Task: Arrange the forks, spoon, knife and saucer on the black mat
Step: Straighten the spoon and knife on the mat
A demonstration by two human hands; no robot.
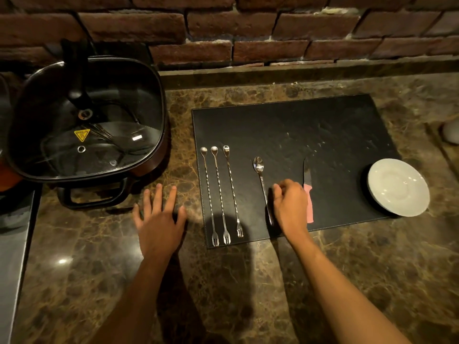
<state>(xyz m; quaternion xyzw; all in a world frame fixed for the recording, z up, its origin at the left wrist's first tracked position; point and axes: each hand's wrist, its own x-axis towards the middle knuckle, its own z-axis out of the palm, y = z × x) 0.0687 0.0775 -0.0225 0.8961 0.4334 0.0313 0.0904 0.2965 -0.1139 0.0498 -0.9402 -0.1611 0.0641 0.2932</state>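
A black mat (310,135) lies on the marble counter. Three long twisted forks (221,194) rest side by side along its left edge, tines toward me. A spoon (260,175) lies to their right, bowl pointing away. My right hand (290,204) rests on the mat, fingers curled at the spoon's handle, touching it. Just right of that hand lies a knife (308,184) with a pink handle and dark blade. A white saucer (398,187) sits at the mat's right edge, partly over it. My left hand (159,219) lies flat on the counter left of the mat, fingers spread.
A black square electric pot with a glass lid (87,120) stands on the counter at the left. A brick wall (248,28) runs along the back. A pale rounded object (450,132) shows at the far right edge.
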